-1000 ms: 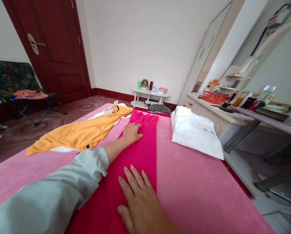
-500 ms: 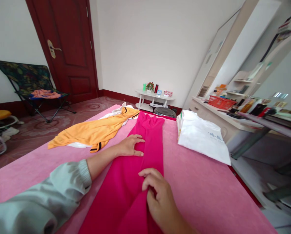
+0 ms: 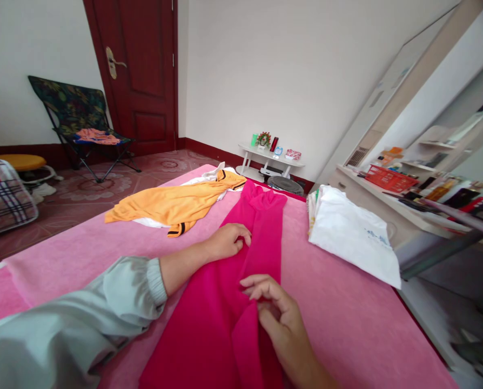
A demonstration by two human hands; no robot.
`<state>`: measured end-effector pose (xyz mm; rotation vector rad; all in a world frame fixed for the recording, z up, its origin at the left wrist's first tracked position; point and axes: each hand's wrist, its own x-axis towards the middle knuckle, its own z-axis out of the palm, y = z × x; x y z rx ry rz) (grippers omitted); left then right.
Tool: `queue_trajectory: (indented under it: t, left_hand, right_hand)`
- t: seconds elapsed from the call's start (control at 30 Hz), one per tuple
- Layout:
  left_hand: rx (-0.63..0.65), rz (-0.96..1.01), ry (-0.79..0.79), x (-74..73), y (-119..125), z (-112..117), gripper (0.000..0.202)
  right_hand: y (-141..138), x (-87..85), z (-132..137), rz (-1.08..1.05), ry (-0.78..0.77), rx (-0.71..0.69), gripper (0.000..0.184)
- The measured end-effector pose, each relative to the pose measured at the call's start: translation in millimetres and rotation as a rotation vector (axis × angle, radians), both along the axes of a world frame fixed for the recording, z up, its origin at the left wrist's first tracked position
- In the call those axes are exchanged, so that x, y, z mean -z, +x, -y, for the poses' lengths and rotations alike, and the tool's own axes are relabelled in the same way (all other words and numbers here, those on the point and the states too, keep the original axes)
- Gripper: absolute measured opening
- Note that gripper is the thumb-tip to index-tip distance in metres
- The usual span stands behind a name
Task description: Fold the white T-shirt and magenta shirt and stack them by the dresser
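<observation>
A long magenta garment [image 3: 213,308] lies lengthwise on the pink bedspread [image 3: 339,319], gathered at its far end. Its right-hand strip is folded over along the length. My left hand [image 3: 228,241] rests on the middle of it, fingertips curled in against the edge of the folded strip. Nearer to me, my right hand [image 3: 280,313] has a raised corner of the cloth between thumb and fingers. Which kind of garment it is I cannot tell.
A yellow shirt [image 3: 164,202] with black-striped cuffs lies to the left, over white cloth. Folded white clothes [image 3: 347,229] are stacked to the right. Beyond stand a folding chair [image 3: 73,108], a low white table [image 3: 249,147] and a dresser with a red basket [image 3: 391,178].
My left hand's fingers, spread flat before, are now curled in on the cloth. My right hand stays at the near fold, its fingers somewhat straighter. The view has turned slightly left.
</observation>
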<state>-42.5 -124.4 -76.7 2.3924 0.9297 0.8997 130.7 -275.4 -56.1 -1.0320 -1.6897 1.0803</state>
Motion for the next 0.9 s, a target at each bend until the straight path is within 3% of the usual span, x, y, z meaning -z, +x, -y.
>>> queue_trajectory:
  t: [0.17,0.33,0.43,0.5,0.6,0.67,0.73,0.8,0.87,0.9]
  left_hand:
    - [-0.044,0.136,-0.068,-5.1,1,5,0.025]
    - [-0.013,-0.08,-0.017,-13.6,2,13,0.035]
    - [-0.023,-0.113,-0.034,-13.2,2,13,0.034]
    - [-0.024,-0.107,-0.062,-11.6,2,12,0.032]
    - [-0.01,-0.098,-0.052,-9.3,1,10,0.03]
    - [-0.009,-0.092,-0.046,-8.0,1,9,0.029]
    - [-0.013,-0.077,-0.072,-6.8,1,8,0.028]
    - [-0.004,-0.053,-0.108,-5.8,1,7,0.026]
    - [0.026,-0.033,-0.11,-4.9,0,6,0.022]
    - [0.044,-0.027,-0.096,-4.5,0,6,0.02]
  right_hand:
    - [-3,-9.9,10,0.202,0.173,-0.278,0.032]
    - [-6,-23.2,18,0.342,0.288,-0.404,0.026]
    - [-11,-22.5,24,0.536,0.4,-0.504,0.023]
    - [-13,-18.1,28,0.705,0.426,-0.447,0.03]
    - [-13,-15.3,32,0.782,0.276,-0.253,0.013]
    - [-12,-21.0,33,0.615,0.077,-0.14,0.012]
    - [-10,-31.5,33,0.34,-0.136,-0.154,0.02]
    - [-9,-40.8,33,0.118,-0.262,-0.268,0.027]
    - [-8,-43.4,30,0.103,-0.252,-0.323,0.028]
    - [-6,-41.4,27,0.162,-0.193,-0.287,0.025]
